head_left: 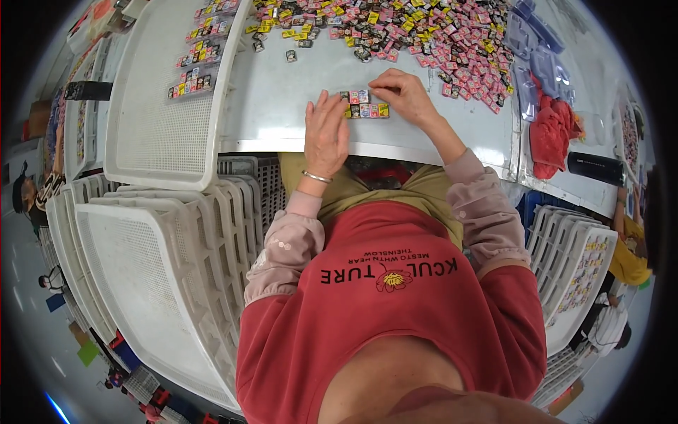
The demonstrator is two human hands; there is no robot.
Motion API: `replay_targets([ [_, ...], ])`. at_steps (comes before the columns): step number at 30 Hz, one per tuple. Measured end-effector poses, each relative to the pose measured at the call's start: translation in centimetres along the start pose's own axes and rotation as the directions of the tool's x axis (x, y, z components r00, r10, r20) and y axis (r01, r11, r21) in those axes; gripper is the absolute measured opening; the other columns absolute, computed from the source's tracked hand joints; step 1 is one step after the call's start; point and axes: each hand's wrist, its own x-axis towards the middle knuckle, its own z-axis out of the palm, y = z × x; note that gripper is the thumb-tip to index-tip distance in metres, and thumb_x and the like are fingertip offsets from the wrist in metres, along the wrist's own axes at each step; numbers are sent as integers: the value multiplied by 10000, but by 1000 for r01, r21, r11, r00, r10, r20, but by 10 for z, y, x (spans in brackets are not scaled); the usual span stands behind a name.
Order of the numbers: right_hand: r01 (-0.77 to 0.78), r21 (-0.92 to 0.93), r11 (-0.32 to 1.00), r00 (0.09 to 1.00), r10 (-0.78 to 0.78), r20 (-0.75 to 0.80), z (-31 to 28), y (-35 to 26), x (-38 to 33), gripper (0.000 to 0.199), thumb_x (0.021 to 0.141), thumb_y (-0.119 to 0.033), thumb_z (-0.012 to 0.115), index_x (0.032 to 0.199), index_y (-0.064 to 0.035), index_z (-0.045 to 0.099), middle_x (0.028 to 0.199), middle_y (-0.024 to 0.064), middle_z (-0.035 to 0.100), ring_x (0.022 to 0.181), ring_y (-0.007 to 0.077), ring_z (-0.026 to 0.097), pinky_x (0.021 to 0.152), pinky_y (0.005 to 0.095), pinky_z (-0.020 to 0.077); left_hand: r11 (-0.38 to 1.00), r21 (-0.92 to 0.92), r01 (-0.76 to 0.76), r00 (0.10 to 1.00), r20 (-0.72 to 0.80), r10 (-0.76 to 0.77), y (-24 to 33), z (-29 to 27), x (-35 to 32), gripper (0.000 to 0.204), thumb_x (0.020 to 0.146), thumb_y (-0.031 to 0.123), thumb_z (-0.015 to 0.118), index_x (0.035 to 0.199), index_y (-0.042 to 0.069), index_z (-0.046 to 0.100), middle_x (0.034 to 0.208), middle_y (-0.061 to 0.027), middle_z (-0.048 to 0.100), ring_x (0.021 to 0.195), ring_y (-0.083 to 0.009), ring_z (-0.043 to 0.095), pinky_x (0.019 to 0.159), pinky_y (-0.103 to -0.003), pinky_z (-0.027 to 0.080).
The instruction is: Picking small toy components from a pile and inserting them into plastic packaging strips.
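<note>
In front of me on the metal table is a small two-row group of coloured blocks (365, 110), in pink, yellow, white and black. My left hand (327, 134) rests along its left side, fingers stretched out, partly covering that end. At the group's upper right corner is my right hand (408, 97), thumb and forefinger drawn together in a pinch. Whatever those fingertips hold, if anything, is too small to make out. Beyond my hands a large heap of similar loose small blocks (452, 42) spreads over the table.
On the left a white perforated tray (152, 134) carries several block groups (192, 83) along its right side. Stacked white trays (134, 240) stand beside my left arm, more trays (572, 261) at my right. Purple plastic trays (547, 67) and a red cloth (554, 138) lie right.
</note>
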Motion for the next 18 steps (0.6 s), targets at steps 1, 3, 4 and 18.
replay_targets([
  [1, -9, -87, 996, 998, 14, 55, 2, -4, 0, 117, 775, -64, 668, 883, -40, 708, 840, 71, 632, 708, 221, 611, 639, 306, 485, 990, 121, -75, 994, 89, 65, 5, -1, 0, 317, 840, 115, 559, 1151, 63, 595, 1263, -109, 533, 1250, -325, 438, 1068, -496, 255],
  [3, 80, -198, 977, 996, -72, 47, 4, -4, 1, 115, 771, -56, 662, 876, -43, 706, 835, 75, 626, 726, 239, 606, 661, 322, 487, 959, 231, -162, 976, 184, 121, 10, -1, 1, 315, 841, 131, 564, 1149, 69, 597, 1273, -105, 526, 1256, -320, 430, 1067, -496, 253],
  [4, 163, -306, 938, 987, -156, 49, 6, -4, 1, 115, 766, -48, 655, 870, -47, 704, 829, 79, 621, 743, 257, 601, 682, 338, 489, 956, 240, -166, 971, 210, 116, 10, 1, 1, 318, 842, 145, 568, 1151, 74, 596, 1279, -101, 521, 1260, -316, 423, 1064, -497, 256],
  [18, 311, -363, 879, 938, -345, -31, 2, -5, -10, 244, 830, 21, 521, 1039, -23, 640, 933, 132, 579, 814, 305, 566, 720, 370, 463, 998, 51, -38, 989, 146, 31, -1, -7, 7, 292, 910, 126, 495, 1175, 52, 590, 1209, -115, 580, 1186, -319, 505, 1034, -447, 321],
])
